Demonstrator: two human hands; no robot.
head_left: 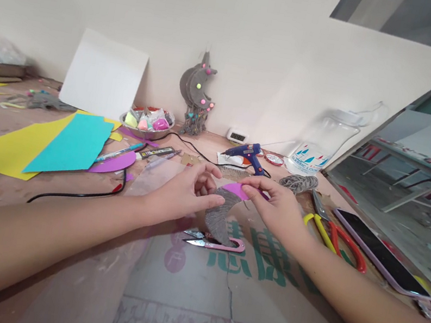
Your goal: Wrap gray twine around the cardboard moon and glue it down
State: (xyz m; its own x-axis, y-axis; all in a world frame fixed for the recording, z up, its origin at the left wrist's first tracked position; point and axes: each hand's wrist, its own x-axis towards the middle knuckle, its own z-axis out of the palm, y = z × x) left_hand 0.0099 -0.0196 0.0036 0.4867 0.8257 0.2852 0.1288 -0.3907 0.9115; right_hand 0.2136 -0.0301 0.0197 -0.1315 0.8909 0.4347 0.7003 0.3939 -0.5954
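A crescent (218,214), mostly wrapped in grey yarn with a bare purple tip at its upper right, is held above the table. My right hand (274,207) pinches the purple tip between thumb and fingers. At the crescent's left side is my left hand (189,193), its fingers curled and its thumb against the wrapped part. A strand of yarn trails down over the printed sheet (178,287). Just below the crescent lie pink-handled thread snips (222,244).
Beyond my hands are a blue glue gun (247,155), a grey yarn ball (298,183) and a bowl of clay (146,125). Scissors (335,234) and a phone (382,253) lie right, coloured sheets (69,145) left. A decorated moon (198,90) hangs behind.
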